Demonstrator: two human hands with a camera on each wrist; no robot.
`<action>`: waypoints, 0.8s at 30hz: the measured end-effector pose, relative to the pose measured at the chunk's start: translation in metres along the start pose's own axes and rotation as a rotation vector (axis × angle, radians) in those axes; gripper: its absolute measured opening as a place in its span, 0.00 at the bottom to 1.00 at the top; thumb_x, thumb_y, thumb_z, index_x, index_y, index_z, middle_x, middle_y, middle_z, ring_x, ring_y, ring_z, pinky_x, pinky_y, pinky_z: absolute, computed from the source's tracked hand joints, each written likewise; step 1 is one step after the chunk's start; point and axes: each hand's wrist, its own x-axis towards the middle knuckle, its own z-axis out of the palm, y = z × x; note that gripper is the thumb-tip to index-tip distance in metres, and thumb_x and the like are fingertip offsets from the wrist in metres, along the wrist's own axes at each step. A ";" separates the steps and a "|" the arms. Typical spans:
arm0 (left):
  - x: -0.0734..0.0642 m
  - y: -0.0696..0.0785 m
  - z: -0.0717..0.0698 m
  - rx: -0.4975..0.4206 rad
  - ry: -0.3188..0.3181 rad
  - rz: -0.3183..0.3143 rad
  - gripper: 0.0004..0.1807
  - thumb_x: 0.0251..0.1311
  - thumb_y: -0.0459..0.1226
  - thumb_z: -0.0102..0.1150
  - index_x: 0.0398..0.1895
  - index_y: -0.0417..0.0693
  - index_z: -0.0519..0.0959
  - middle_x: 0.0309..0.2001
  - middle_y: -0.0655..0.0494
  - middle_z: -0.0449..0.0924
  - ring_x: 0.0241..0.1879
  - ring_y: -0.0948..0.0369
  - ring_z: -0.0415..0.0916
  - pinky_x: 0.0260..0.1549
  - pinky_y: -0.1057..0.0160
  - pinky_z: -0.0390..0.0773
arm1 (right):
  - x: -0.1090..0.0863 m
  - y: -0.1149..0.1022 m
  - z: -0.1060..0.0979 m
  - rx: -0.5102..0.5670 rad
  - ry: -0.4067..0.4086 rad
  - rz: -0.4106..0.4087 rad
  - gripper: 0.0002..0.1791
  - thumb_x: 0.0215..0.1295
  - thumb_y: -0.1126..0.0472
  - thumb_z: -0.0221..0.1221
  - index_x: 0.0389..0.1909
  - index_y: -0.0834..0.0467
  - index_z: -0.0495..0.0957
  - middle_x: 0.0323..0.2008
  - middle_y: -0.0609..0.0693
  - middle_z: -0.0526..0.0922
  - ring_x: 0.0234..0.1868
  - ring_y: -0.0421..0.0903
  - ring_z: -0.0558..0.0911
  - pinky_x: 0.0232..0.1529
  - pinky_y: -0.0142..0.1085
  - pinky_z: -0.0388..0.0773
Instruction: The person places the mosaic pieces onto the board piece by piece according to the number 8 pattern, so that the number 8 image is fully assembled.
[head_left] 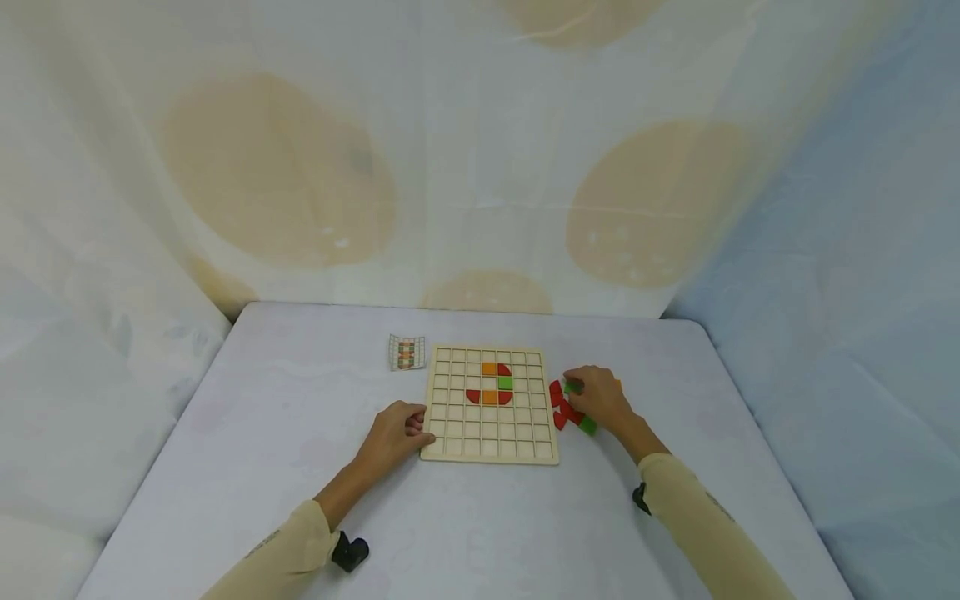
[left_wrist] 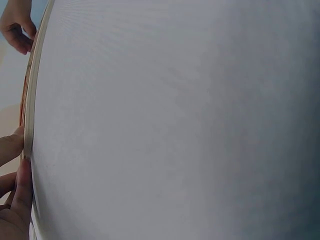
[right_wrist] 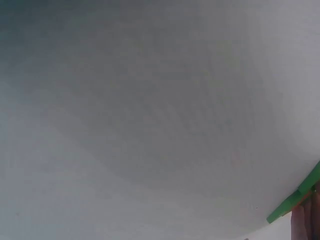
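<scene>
A square wooden grid board [head_left: 457,429] lies on the table with red, orange and green pieces in its middle cells. My left hand [head_left: 393,433] grips the board's lower left edge, thumb on top. The left wrist view shows its thumb [left_wrist: 11,147] and a finger at the rim. Beyond the right edge, my right hand [head_left: 600,396] is over a loose pile of red pieces [head_left: 560,419] and green ones. A green piece [head_left: 572,387] shows by its fingertips; whether they pinch it is hidden. Part of a green block [right_wrist: 285,207] appears in the right wrist view.
A small pattern card [head_left: 407,353] with a coloured grid lies beyond the board's upper left corner. Another green piece [head_left: 588,426] sits under the right hand's near side. The white table [head_left: 480,533] ends at a patterned curtain [head_left: 480,208] behind it.
</scene>
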 end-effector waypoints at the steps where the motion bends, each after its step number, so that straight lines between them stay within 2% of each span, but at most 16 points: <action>1: 0.000 -0.001 0.000 0.000 0.001 0.005 0.27 0.47 0.31 0.75 0.52 0.31 0.79 0.36 0.55 0.75 0.33 0.64 0.74 0.32 0.69 0.79 | 0.001 -0.001 0.000 -0.005 0.008 -0.008 0.20 0.57 0.68 0.63 0.52 0.66 0.81 0.48 0.59 0.83 0.47 0.52 0.80 0.47 0.46 0.81; 7: 0.001 -0.002 0.000 0.014 0.002 -0.003 0.27 0.47 0.32 0.76 0.51 0.31 0.79 0.35 0.55 0.75 0.33 0.64 0.74 0.32 0.70 0.79 | 0.013 -0.020 0.005 0.031 0.069 -0.124 0.19 0.57 0.69 0.63 0.50 0.67 0.81 0.46 0.58 0.84 0.46 0.53 0.82 0.46 0.47 0.81; 13: 0.002 -0.002 -0.002 0.019 0.006 -0.002 0.27 0.47 0.32 0.76 0.51 0.31 0.79 0.35 0.55 0.75 0.33 0.64 0.74 0.32 0.69 0.79 | 0.033 -0.061 0.021 0.064 0.004 -0.158 0.19 0.58 0.67 0.65 0.52 0.63 0.82 0.47 0.54 0.84 0.49 0.50 0.80 0.50 0.44 0.79; 16: 0.003 -0.001 -0.001 0.015 0.002 -0.003 0.27 0.47 0.31 0.76 0.51 0.30 0.79 0.35 0.54 0.75 0.33 0.64 0.74 0.32 0.69 0.79 | 0.042 -0.078 0.032 0.066 -0.033 -0.205 0.18 0.59 0.67 0.65 0.52 0.63 0.82 0.46 0.53 0.84 0.48 0.49 0.81 0.50 0.43 0.79; 20: 0.003 0.000 -0.001 0.013 0.000 -0.007 0.26 0.46 0.31 0.76 0.51 0.30 0.79 0.35 0.54 0.75 0.33 0.64 0.74 0.32 0.69 0.79 | 0.050 -0.095 0.044 0.081 -0.070 -0.275 0.17 0.59 0.69 0.65 0.50 0.65 0.82 0.45 0.55 0.85 0.45 0.49 0.82 0.45 0.40 0.81; 24: 0.004 0.001 0.000 0.019 0.000 -0.002 0.26 0.47 0.31 0.75 0.51 0.30 0.79 0.35 0.54 0.75 0.33 0.64 0.74 0.32 0.69 0.79 | 0.057 -0.106 0.053 0.079 -0.074 -0.326 0.16 0.60 0.69 0.65 0.50 0.65 0.82 0.45 0.55 0.85 0.44 0.48 0.81 0.43 0.40 0.81</action>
